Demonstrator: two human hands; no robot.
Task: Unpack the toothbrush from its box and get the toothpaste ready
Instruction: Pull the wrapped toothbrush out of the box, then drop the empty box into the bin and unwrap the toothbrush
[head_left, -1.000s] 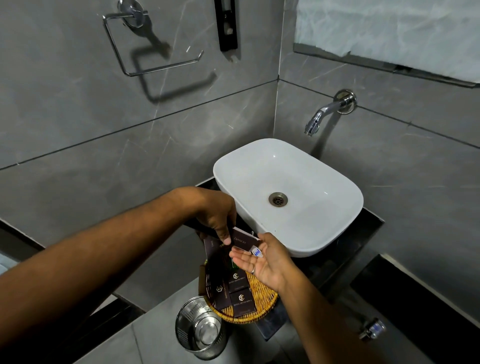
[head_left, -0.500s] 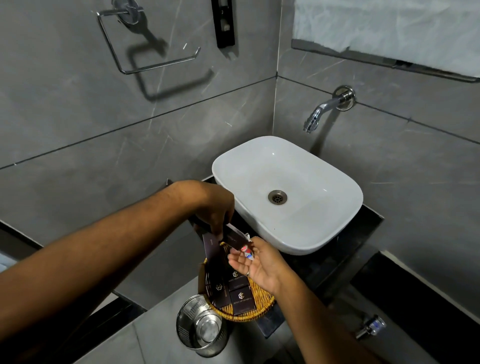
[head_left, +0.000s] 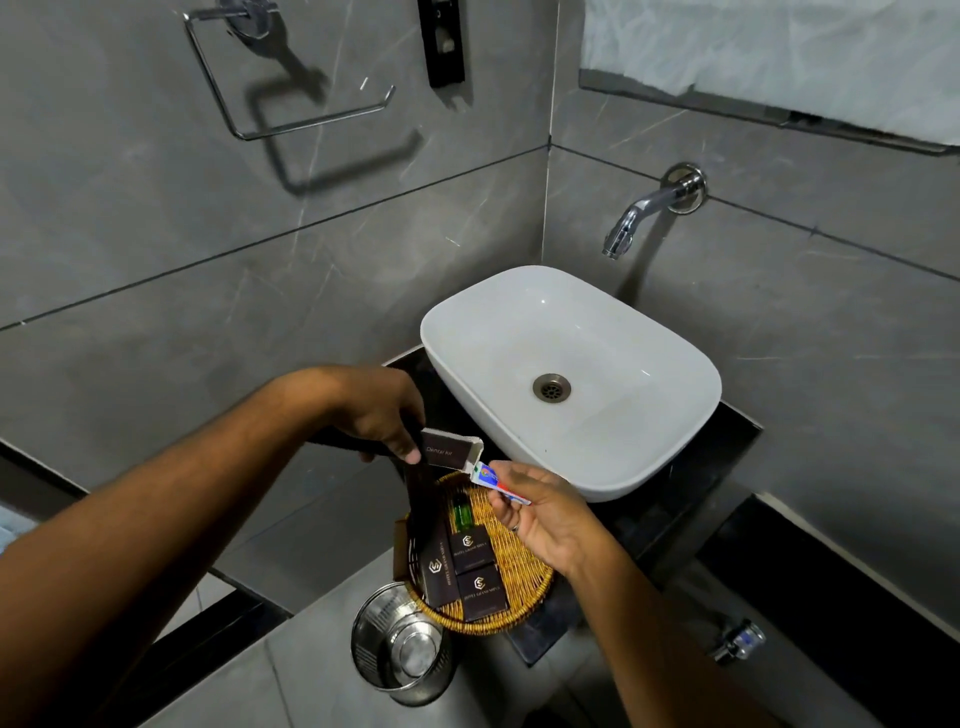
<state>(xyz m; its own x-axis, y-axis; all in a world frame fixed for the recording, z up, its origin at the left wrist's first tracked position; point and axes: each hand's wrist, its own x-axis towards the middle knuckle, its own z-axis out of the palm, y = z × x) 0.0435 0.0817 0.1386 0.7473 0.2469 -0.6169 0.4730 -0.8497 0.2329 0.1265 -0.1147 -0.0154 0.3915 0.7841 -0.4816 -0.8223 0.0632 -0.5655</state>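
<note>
- The left hand (head_left: 382, 415) is closed around a dark box (head_left: 447, 451) printed "Dental Kit", thumb on its near face, holding it tilted above the basket (head_left: 524, 577).
- The box's end flap hangs open at its 3 o'clock end, showing a pale inside, and that mouth points toward the right hand (head_left: 545, 512).
- The right hand pinches a small white tube (head_left: 496, 483) with red and blue print between thumb and fingertips; its grip is closed on the tube.
- The tube's upper end lies just beside the box's open mouth; whether they touch cannot be told.
- A ring shows on one finger of the right hand.
- No toothbrush can be made out; the box's inside is too dark to read.
- The woven basket sits on a dark surface (head_left: 691, 499) at 7 o'clock from the white sink (head_left: 613, 332).
- In the basket lie three more dark boxes (head_left: 475, 569) with pale logos and a small green bottle (head_left: 460, 512), which stands just at 12 o'clock of them.
- A steel bin (head_left: 400, 647) stands on the floor, at 7 o'clock from the basket.
- A chrome tap (head_left: 649, 208) juts from the grey wall at 1 o'clock from the sink.
- A chrome holder (head_left: 291, 111) hangs on the wall at 10 o'clock from the sink.
- A small valve (head_left: 737, 639) shows low down at 5 o'clock from the sink.
</note>
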